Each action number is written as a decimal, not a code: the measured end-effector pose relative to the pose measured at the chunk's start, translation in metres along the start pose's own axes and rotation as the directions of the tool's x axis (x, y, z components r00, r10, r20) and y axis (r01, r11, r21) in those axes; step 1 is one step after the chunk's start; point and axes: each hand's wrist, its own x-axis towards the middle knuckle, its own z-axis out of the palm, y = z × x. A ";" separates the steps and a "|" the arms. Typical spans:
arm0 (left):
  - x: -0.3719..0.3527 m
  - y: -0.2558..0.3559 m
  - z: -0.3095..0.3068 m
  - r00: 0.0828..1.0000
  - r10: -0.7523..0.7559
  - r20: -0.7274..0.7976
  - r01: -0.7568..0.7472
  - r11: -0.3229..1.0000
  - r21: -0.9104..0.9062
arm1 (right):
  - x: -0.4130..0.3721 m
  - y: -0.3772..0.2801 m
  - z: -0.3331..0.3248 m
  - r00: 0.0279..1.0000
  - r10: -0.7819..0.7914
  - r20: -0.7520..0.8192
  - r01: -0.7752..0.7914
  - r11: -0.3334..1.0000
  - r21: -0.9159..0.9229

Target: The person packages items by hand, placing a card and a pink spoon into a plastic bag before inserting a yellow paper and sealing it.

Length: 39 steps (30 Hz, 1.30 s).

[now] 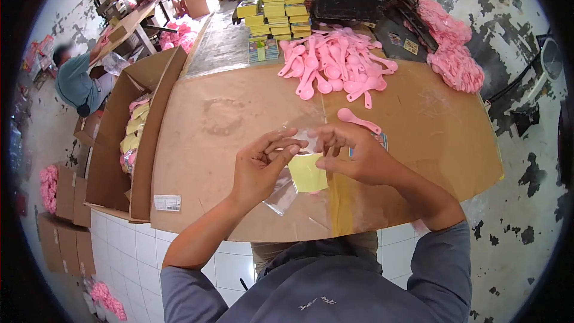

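Note:
Over the cardboard-covered table, my left hand (261,164) is closed, thumb against fingers, at the top of a clear plastic bag (309,137). My right hand (353,154) pinches the bag's other side, with its thumb by the upper right corner of a yellow card (308,174). The card hangs between both hands and looks to be in the bag. Beneath it lies another clear plastic bag (280,198), flat on the table. A single pink spoon (359,121) rests just beyond my right hand, beside a small stack of printed cards (381,140) partly hidden by that hand.
A heap of pink spoons (335,63) lies at the table's far side, with stacked yellow card bundles (275,15) behind it. On the left stands a long cardboard box (161,84) holding packed bags. A white label (167,203) lies near the front edge. Another person (78,81) sits far left.

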 end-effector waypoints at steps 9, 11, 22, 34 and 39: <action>0.004 0.004 -0.003 0.991 -0.106 0.080 0.115 0.987 -0.108 | 0.004 0.004 -0.003 0.994 0.110 0.002 -0.108 0.966 0.234; 0.004 -0.002 -0.007 0.980 -0.176 0.096 0.180 0.983 -0.025 | 0.002 0.007 -0.006 0.988 0.152 -0.006 -0.148 0.970 0.193; 0.004 0.000 0.005 1.000 0.013 -0.012 -0.013 0.999 0.045 | -0.001 0.011 -0.001 0.992 0.084 -0.091 -0.070 0.987 0.146; 0.005 0.008 0.000 0.989 0.093 -0.118 -0.089 0.995 0.040 | -0.004 0.003 0.006 0.998 0.031 -0.046 -0.031 0.999 0.015; 0.006 0.013 -0.004 0.990 0.023 -0.140 -0.030 0.998 -0.047 | -0.003 0.006 0.007 0.998 0.003 -0.069 -0.004 1.000 -0.009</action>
